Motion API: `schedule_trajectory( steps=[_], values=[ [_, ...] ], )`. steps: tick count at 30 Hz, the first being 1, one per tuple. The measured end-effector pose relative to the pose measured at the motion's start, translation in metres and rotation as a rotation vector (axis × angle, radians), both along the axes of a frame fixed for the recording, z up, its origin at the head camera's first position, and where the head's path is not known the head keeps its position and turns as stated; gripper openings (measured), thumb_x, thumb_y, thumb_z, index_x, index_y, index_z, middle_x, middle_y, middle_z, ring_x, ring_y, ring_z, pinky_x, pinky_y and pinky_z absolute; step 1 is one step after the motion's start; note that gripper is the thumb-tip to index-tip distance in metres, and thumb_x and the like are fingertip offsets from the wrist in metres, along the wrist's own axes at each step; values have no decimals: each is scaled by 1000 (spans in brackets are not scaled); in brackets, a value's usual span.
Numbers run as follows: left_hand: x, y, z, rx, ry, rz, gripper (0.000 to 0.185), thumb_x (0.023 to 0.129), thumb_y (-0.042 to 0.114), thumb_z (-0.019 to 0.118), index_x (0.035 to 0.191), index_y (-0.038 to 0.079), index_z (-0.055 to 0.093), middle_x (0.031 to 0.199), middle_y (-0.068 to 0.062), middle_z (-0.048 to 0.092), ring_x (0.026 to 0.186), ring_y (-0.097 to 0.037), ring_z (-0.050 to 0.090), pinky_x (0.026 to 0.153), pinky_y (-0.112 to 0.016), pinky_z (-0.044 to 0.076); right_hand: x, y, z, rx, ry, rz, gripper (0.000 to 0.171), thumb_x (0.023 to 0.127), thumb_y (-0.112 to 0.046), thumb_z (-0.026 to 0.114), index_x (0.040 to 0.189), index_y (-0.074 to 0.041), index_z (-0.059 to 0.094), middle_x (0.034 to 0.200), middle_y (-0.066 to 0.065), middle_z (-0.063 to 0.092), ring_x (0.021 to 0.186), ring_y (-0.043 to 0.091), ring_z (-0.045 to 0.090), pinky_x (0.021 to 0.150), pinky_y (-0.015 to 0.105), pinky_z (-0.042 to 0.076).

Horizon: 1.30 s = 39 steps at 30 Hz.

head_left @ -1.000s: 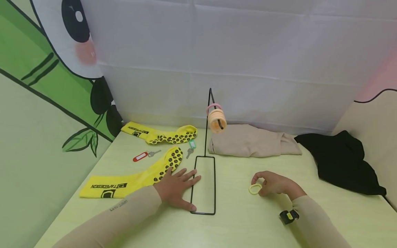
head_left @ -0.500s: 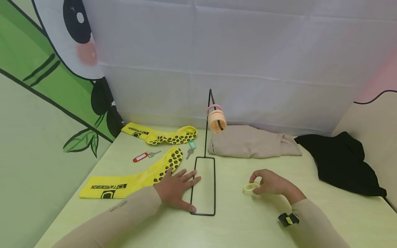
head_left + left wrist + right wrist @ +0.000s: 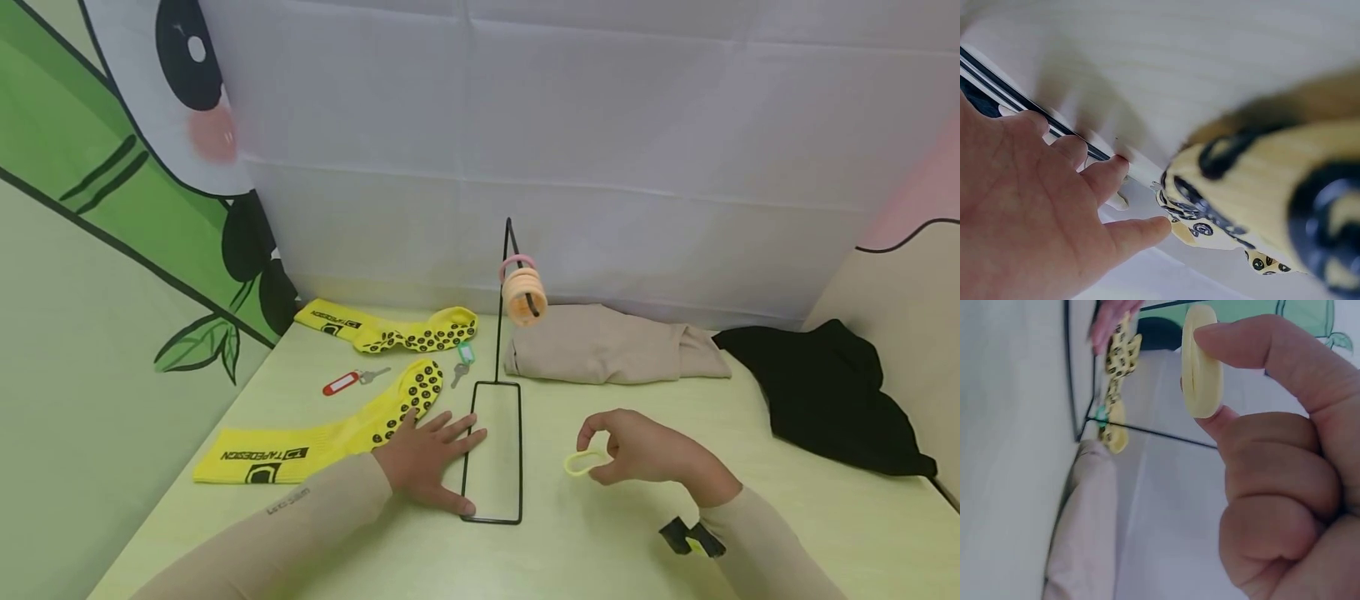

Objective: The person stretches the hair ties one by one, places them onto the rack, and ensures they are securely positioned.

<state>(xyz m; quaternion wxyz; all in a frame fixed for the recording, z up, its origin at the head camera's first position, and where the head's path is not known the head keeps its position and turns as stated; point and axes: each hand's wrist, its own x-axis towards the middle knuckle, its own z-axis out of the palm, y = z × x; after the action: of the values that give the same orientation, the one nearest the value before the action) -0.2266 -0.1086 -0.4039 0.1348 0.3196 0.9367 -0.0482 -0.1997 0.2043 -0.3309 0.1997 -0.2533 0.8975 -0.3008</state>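
Observation:
Between thumb and index finger, my right hand (image 3: 647, 448) pinches a pale yellow ring (image 3: 1202, 362), held above the table to the right of a black wire stand (image 3: 521, 454). My left hand (image 3: 423, 462) lies with fingers spread, its fingertips and thumb over the left side of the stand's rectangular base. From the stand's upright, an arm slopes toward me and carries a pink ring (image 3: 517, 260) and several peach rings (image 3: 522, 298). Right beside the left hand is a yellow sock (image 3: 337, 433) with black grip dots.
A second yellow sock (image 3: 386, 327) lies farther back. Near it are a key with a red tag (image 3: 342, 383) and one with a green tag (image 3: 466, 353). Folded beige cloth (image 3: 607, 343) and black cloth (image 3: 832, 396) lie along the back right, before a white backdrop (image 3: 600, 125).
My right hand has moved left toward the stand, carrying the yellow ring, which has lifted and tilted flatter. The left hand stays in place on the base.

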Motion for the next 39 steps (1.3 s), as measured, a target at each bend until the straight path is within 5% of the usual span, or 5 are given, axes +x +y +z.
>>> schedule_trajectory(
  steps=[10,20,31,39],
  values=[
    [0,0,4,4,16,-4,103,65,88,39,148,35,14,157,6,12,142,-29,19,105,-68,14,21,-24,50,-29,198,51,24,76,-10,68,97,-16,58,48,-12,23,43,-1,21,45,15,26],
    [0,2,2,3,9,-7,101,66,87,40,148,35,13,157,6,11,142,-29,18,105,-68,14,38,-43,99,-226,591,67,29,72,-3,71,93,-17,58,50,-16,17,48,-6,15,49,15,28],
    [1,2,0,-2,2,-8,102,64,89,38,148,37,12,157,7,10,142,-29,18,105,-68,13,34,-62,122,-454,951,-21,35,66,1,73,98,-9,60,42,-6,22,45,-5,15,41,15,18],
    [1,1,1,-20,17,-5,102,64,88,39,148,37,13,157,7,12,142,-29,19,104,-68,15,26,-65,122,-408,1003,-131,52,66,-10,80,111,-8,56,41,-7,21,41,-1,16,40,17,19]
  ],
)
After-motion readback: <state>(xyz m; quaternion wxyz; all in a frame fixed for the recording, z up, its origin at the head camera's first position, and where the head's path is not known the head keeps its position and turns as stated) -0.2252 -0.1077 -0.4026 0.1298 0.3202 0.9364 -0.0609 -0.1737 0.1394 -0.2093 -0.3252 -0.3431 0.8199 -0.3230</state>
